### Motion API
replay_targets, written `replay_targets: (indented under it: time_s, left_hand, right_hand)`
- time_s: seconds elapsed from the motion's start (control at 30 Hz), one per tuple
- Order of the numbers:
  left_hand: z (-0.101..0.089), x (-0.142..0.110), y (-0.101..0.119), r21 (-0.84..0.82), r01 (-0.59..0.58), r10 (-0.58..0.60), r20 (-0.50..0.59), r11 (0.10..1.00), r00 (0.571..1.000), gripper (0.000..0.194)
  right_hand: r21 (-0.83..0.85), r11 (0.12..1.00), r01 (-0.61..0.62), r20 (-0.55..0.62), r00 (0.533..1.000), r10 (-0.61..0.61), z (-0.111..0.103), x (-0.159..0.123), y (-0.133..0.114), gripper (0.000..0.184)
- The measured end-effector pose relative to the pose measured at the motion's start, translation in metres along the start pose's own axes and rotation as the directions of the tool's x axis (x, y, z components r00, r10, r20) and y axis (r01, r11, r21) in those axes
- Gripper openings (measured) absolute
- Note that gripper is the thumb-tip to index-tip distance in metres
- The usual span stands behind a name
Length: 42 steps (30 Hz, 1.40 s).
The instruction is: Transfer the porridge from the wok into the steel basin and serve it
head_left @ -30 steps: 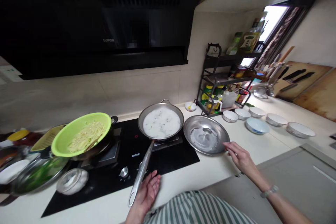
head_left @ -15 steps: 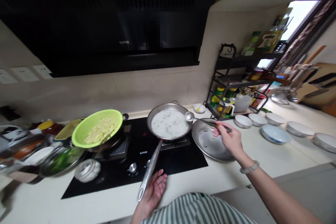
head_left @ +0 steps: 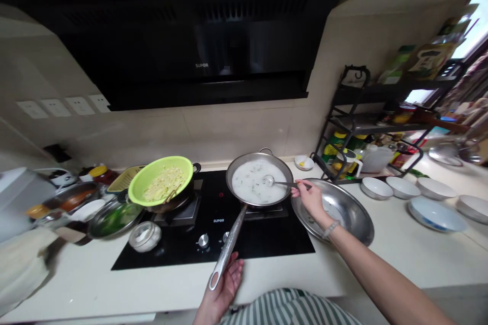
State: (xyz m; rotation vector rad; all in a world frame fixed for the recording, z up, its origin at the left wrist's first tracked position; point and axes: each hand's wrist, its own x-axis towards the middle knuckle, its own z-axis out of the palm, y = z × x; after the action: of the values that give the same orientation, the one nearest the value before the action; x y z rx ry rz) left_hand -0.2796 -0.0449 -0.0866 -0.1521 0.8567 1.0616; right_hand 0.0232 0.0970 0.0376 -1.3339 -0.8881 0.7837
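Pan [head_left: 229, 179] on SUPOR-marked hob [head_left: 274, 239]

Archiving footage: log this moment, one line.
right hand: holding metal ladle over round silver pan of white liquid | left hand: open by silver handle

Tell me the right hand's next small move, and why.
Probably a gentle stir: the right hand holds a dark-handled metal ladle, its head at the cloudy white liquid in the round silver metal pan, and dark specks are scattered across that liquid.
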Motion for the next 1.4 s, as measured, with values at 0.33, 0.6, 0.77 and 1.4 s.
replay_targets:
  time_s: [0.33, 0.6, 0.77, 1.4]
  left_hand:
    - [0.025, -0.018, -0.004, -0.002, -0.062, 0.062, -0.096, 0.998, 0.993, 0.021]
    - [0.043, -0.019, -0.015, 0.012, -0.087, 0.088, -0.148, 0.996, 0.985, 0.02]
    - [0.063, -0.021, -0.03, 0.026, -0.083, 0.087, -0.158, 0.996, 0.984, 0.014]
    - [0.101, -0.018, -0.075, 0.091, -0.074, 0.091, -0.194, 0.993, 0.977, 0.015]
  right_hand:
    - [0.157, 0.982, -0.108, -0.017, 0.994, 0.112, -0.02, 0.006, -0.019, 0.005]
    - [0.14, 0.98, -0.14, 0.075, 0.989, 0.13, -0.034, 0.014, -0.024, 0.002]
    - [0.126, 0.985, -0.12, 0.125, 0.987, 0.105, -0.047, 0.021, -0.025, 0.01]
    - [0.032, 0.992, -0.125, 0.043, 0.991, 0.124, -0.194, 0.022, -0.026, 0.019]
